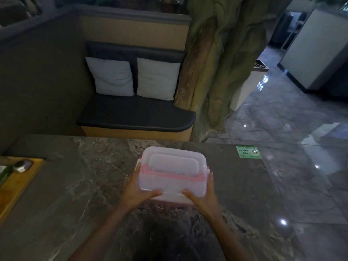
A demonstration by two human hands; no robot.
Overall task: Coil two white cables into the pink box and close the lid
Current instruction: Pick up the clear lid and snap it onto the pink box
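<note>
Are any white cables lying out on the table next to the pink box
No, the marble table around the pink box shows no loose cables, and both hands grip the box.

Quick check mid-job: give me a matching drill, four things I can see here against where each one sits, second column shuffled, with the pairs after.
Things:
1. pink box
2. left hand
3. right hand
4. green sticker

Places:
A. far right part of the table
B. on the box's right side
C. between both hands, lid on top
D. on the box's left side

Pairs: 1-C, 2-D, 3-B, 4-A
</note>
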